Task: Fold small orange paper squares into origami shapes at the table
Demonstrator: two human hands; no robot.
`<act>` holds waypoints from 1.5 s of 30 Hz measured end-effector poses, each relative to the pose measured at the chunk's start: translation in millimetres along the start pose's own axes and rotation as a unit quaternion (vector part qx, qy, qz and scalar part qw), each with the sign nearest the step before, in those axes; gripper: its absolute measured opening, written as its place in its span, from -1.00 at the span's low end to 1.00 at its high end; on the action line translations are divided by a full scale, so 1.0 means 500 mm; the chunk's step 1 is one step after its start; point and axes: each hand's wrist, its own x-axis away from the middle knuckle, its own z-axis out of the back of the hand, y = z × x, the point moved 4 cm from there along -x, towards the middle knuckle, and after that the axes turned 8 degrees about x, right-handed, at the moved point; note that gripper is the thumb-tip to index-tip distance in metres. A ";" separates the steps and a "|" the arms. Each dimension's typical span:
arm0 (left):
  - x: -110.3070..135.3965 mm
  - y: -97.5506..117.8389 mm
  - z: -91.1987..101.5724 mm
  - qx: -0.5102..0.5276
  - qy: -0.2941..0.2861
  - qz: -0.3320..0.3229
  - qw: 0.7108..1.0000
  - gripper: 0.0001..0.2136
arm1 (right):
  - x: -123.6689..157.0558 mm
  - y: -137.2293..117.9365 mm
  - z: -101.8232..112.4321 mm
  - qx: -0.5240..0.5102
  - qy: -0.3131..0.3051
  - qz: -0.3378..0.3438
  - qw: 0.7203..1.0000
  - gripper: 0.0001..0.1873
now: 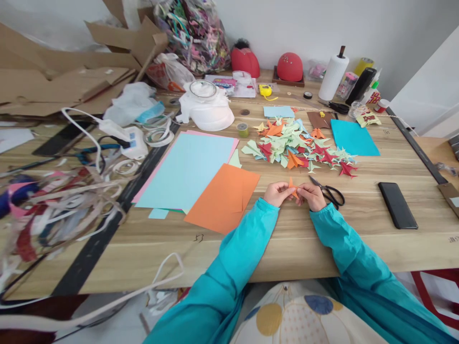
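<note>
My left hand (277, 193) and my right hand (312, 196) meet over the wooden table (294, 243), both pinched on a small folded orange paper piece (293, 188). Teal sleeves cover both arms. Black scissors (330, 192) lie just right of my right hand. An orange paper sheet (224, 197) lies just left of my left hand. Beyond my hands sits a pile of several folded paper shapes (299, 149) in green, red and orange.
Light blue and pink sheets (188, 168) lie left of the orange one. A teal sheet (353, 137) and a black phone (397, 204) are to the right. Paper strips, tape rolls and cardboard crowd the left. A paper towel roll (333, 76) and bottles stand at the back right.
</note>
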 end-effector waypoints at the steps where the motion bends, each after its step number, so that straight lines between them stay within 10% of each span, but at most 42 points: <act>1: 0.001 0.001 -0.001 -0.007 -0.005 -0.002 1.000 -0.70 | 0.000 0.000 0.001 -0.001 0.002 0.000 1.000 -0.72; 45: 0.008 -0.020 -0.011 0.057 -0.059 0.040 0.996 -0.66 | -0.008 0.004 0.009 -0.034 -0.009 0.000 0.999 -0.62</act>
